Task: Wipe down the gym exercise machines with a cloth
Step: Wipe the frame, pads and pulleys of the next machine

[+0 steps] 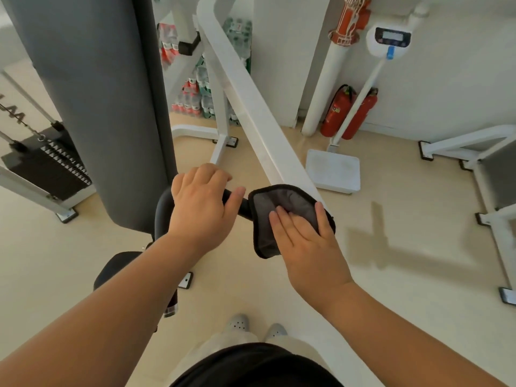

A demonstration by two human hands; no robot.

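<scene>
While water-bottle packs (pixel 195 92) stack on the beige floor (pixel 405 177), the left hand (pixel 199 203) grips the handle (pixel 161 213) and the right hand (pixel 304 241) presses the cloth (pixel 282 203) flat.

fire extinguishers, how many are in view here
2. The first extinguisher stands on the floor against the wall, beside the white pipe; the second extinguisher is right next to it, partly behind the scale pole. Others may be hidden behind the machines.

Single head cam, wide-angle, fwd + down, close above left hand (pixel 199 202), right hand (pixel 304 241).
</scene>
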